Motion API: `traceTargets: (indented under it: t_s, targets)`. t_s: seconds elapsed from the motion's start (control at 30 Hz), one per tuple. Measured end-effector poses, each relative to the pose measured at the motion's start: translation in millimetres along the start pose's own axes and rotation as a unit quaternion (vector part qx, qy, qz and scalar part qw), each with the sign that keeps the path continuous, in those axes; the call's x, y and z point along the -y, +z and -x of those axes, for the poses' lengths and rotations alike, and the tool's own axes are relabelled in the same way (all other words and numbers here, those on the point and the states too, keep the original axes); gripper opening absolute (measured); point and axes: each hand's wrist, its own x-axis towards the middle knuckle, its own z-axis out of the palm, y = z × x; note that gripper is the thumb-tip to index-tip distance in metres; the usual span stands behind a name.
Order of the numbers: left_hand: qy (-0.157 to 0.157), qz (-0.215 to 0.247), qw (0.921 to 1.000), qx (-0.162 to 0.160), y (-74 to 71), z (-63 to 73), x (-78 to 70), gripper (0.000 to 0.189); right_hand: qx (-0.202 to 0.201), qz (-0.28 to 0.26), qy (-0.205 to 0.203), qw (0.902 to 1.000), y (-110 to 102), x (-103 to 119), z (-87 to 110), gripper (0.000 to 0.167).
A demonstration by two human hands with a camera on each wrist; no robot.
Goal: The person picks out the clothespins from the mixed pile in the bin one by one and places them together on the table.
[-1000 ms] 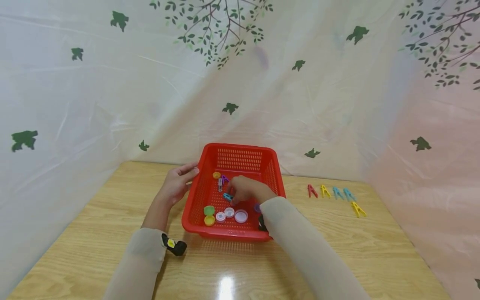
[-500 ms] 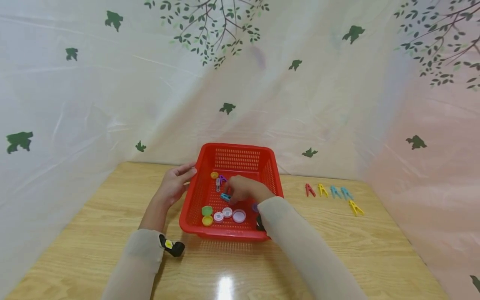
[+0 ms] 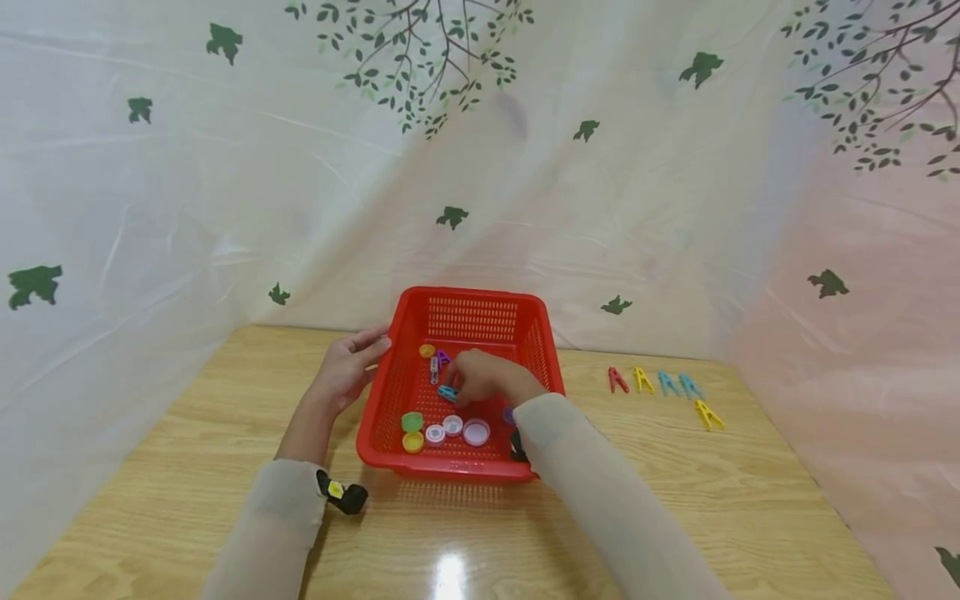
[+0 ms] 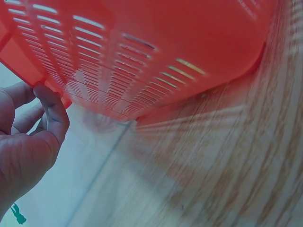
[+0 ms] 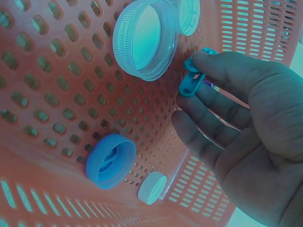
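Left hand rests on the left rim of the red basket, fingers loosely extended along the edge, likely to steady it. In the basket's near part: green cap, yellow cap, two small white caps, larger white cap. At the far end: orange cap and purple clip. Right hand is down inside the basket mid-floor, thumb and forefinger pinching a teal clip just off the mesh. On the worktop right of the basket, well apart from it: a row of pegs, red, yellow, two blue, and another yellow peg nearer, seemingly laid out as a sorted line.
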Motion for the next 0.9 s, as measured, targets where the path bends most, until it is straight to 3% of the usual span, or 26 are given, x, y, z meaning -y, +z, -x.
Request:
traceTargets:
  t_s: [0.47, 0.9]
  targets:
    - [0.001, 0.005, 1.0000, 0.002, -0.4, 0.7, 0.5, 0.055, -0.020, -0.021, 0.011, 0.9995, -3.2, 2.1, 2.2, 0.033]
    - [0.000, 0.010, 0.9999, 0.001, 0.1, 0.5, 1.4, 0.055, -0.050, -0.020, -0.016, 0.9984, -9.2, 3.7, 5.8, 0.034]
